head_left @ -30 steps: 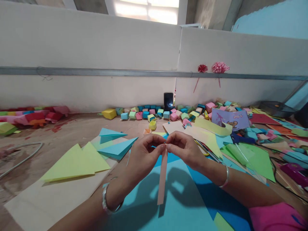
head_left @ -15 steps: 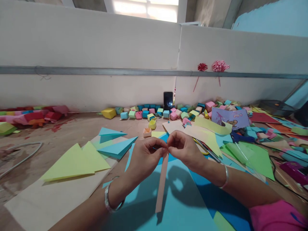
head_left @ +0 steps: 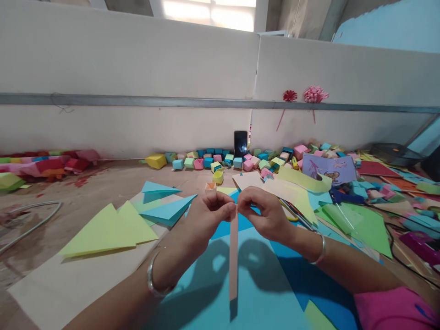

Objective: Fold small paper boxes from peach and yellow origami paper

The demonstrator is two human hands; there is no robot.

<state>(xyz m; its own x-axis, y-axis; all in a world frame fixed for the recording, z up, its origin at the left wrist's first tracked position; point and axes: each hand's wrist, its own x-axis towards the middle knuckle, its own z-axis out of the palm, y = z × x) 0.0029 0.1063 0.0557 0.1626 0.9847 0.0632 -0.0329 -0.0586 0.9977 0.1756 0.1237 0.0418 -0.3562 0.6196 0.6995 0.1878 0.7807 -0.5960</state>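
A narrow peach paper strip (head_left: 233, 256) hangs down from the fingertips of both hands, above a light blue paper sheet (head_left: 264, 298). My left hand (head_left: 206, 220) pinches the strip's top end between thumb and forefinger. My right hand (head_left: 263, 213) is closed in a pinch at the same end, its fingertips nearly meeting the left ones. The fingers partly hide the strip's top. Shadows of the hands and strip fall on the sheet. Just beyond my left hand sits a small open peach paper box (head_left: 210, 186).
Folded yellow paper (head_left: 103, 233) and folded blue paper (head_left: 168, 211) lie on the left. Scissors and pens (head_left: 297, 213) rest beyond my right wrist. Several small paper cubes (head_left: 208, 162) line the wall, around an upright phone (head_left: 240, 143). Green sheets (head_left: 364, 224) and a cable (head_left: 402, 247) lie right.
The paper strip has swung from a slight slant to nearly straight down. Both hands have shifted slightly, with the left fingertips a little higher.
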